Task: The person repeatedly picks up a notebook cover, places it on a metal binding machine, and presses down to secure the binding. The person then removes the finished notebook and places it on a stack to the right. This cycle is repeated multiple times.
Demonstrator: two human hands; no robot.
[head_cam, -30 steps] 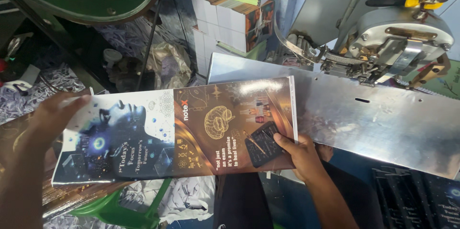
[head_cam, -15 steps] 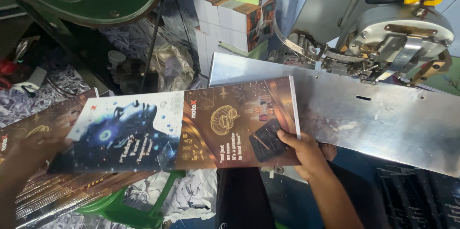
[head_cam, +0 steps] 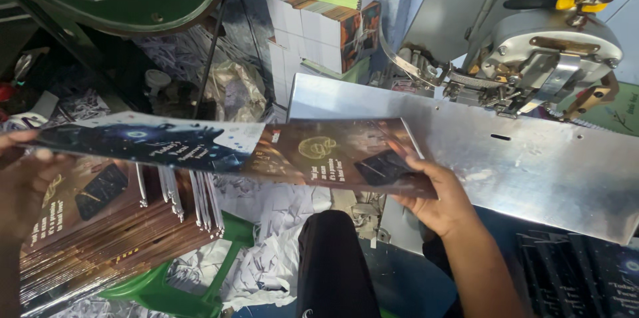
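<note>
Evidently one opened printed cover (head_cam: pixel 266 148) is stretched flat between two hands so it stays unbent: the right hand (head_cam: pixel 436 195) pinches its brown end, thumb on top, while the left hand (head_cam: pixel 23 178) clasps the blue end. Below the left grip sits one stack of matching covers (head_cam: pixel 100 238) on a green stool (head_cam: pixel 193 285). Beyond the right grip lies one metal machine table (head_cam: pixel 532 158).
</note>
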